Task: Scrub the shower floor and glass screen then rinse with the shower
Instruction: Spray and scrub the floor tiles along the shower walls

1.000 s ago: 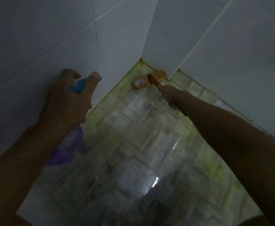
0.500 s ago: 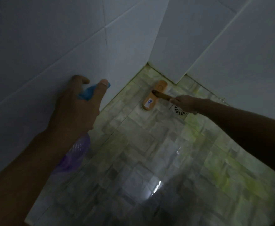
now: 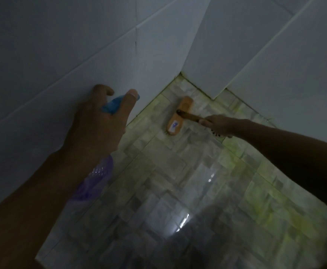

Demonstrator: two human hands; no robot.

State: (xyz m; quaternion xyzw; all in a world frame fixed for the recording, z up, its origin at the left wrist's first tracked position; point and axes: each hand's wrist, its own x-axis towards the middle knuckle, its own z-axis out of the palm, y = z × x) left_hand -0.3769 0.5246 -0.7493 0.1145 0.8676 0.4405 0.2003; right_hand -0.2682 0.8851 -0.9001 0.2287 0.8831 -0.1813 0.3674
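Note:
A wooden scrub brush (image 3: pixel 179 115) with a white label lies head-down on the wet mosaic shower floor (image 3: pixel 174 187), close to the far corner. My right hand (image 3: pixel 218 125) grips its brown handle, arm stretched in from the right. My left hand (image 3: pixel 98 123) holds a purple spray bottle (image 3: pixel 98 177) with a blue trigger head (image 3: pixel 114 105), raised beside the left wall; the hand hides most of the bottle's neck. No glass screen is in view.
White tiled walls (image 3: pixel 81 55) enclose the floor on the left and at the back. A floor drain (image 3: pixel 216 133) sits just under my right hand, mostly hidden. Greenish staining marks the grout along the wall edges and at the right.
The brush has come away from the far corner and turned, its head now lying along the left wall's line. My left hand with the bottle has stayed about where it was.

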